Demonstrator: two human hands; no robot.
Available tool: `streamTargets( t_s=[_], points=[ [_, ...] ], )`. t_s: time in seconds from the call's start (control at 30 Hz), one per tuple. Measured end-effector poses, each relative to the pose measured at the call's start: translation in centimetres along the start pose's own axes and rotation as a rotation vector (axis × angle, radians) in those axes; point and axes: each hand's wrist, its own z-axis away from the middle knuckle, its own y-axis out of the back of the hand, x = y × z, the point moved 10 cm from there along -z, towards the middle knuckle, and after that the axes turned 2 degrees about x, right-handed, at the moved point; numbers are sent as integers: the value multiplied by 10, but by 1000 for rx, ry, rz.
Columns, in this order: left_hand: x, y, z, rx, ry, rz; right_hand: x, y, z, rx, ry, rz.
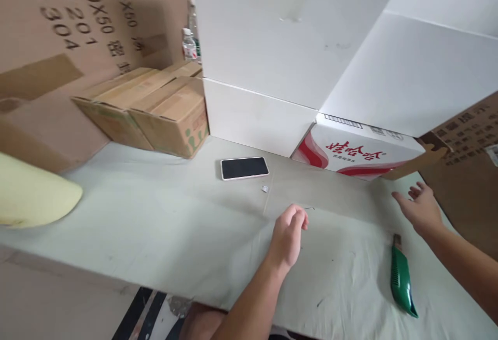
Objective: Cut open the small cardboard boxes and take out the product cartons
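My left hand (288, 232) rests over the middle of the pale table surface (155, 210), its fingers curled in loosely with nothing visible in them. My right hand (418, 205) hovers at the right, fingers spread and empty, near the white box with red print (358, 153). A green utility knife (400, 277) lies on the table just below the right hand. A phone (244, 167) lies face up beyond the left hand, with a tiny scrap (265, 189) beside it.
Large white boards (288, 39) stand behind the table. Brown cardboard boxes (155, 106) lean at the back left, with water bottles (190, 44) behind them. A pale yellow foam piece (35, 194) sits at the left edge. A brown carton (467, 137) is at the right.
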Motion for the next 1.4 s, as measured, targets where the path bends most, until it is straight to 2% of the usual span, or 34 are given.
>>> streamTargets(
  t_s=[0.07,0.17,0.23,0.3,0.4,0.5,0.57,0.63,0.73,0.83,0.93,1.1,1.3,1.4],
  points=[
    [6,9,6,18,-12,59,-20,-10,33,-103,101,0],
    [16,29,15,78,-48,145,-73,-38,84,-235,306,-15],
    [22,44,20,128,-76,191,-127,-66,122,-311,495,-25],
    [28,59,24,176,-103,227,-199,-99,174,-395,817,-30],
    [37,82,31,239,-144,294,-297,-147,245,-488,1047,-78],
    [44,102,37,292,-179,333,-393,-184,328,-520,1378,-37],
    [45,109,39,294,-177,324,-441,-205,367,-488,1479,48],
    [44,112,39,268,-160,316,-476,-221,391,-436,1516,118],
    [43,113,40,244,-132,320,-498,-239,410,-425,1530,221],
    [46,116,43,244,-109,343,-493,-248,410,-444,1478,348],
    [49,119,45,240,-100,364,-486,-242,408,-423,1457,407],
    [49,118,47,235,-75,378,-485,-235,416,-416,1504,444],
    [48,113,48,224,-51,335,-493,-235,412,-414,1486,324],
    [46,111,47,210,-26,308,-487,-228,412,-433,1518,278]
  ],
)
